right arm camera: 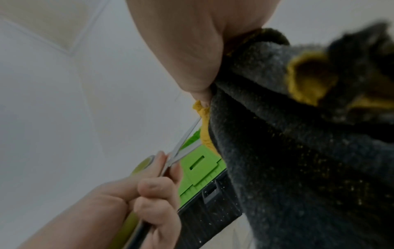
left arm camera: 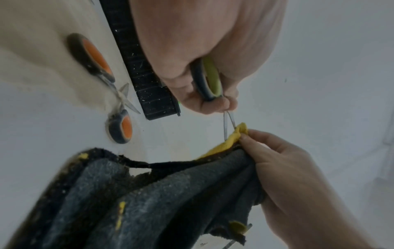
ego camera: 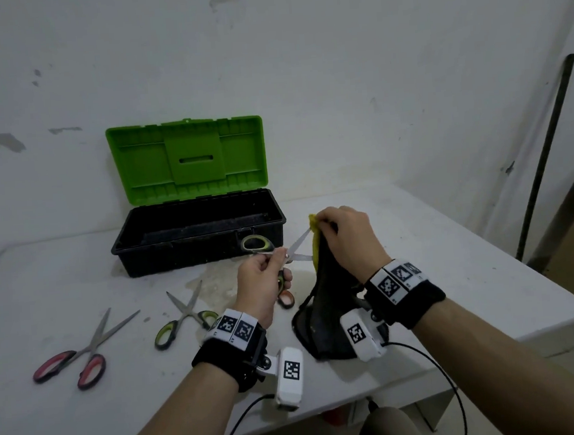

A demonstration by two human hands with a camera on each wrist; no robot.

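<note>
My left hand [ego camera: 266, 274] grips green-handled scissors [ego camera: 290, 251] with the blades spread apart and pointing right. The blade tips straddle the yellow edge of a dark grey cloth [ego camera: 329, 296]. My right hand [ego camera: 345, 233] pinches the top of that cloth and holds it up from the table, its lower part resting on the surface. In the left wrist view the scissors [left arm camera: 210, 79] sit in my left hand [left arm camera: 204, 94] and the right hand [left arm camera: 275, 151] holds the cloth [left arm camera: 162, 198]. In the right wrist view the blades [right arm camera: 185, 143] meet the cloth's yellow edge [right arm camera: 204, 131].
An open toolbox [ego camera: 197, 231] with a green lid stands at the back of the white table [ego camera: 452, 238]. Red-handled scissors [ego camera: 79, 350] and green-handled scissors [ego camera: 183, 314] lie at front left. Orange-handled scissors [left arm camera: 106, 94] lie by my left hand. The table's right edge is near.
</note>
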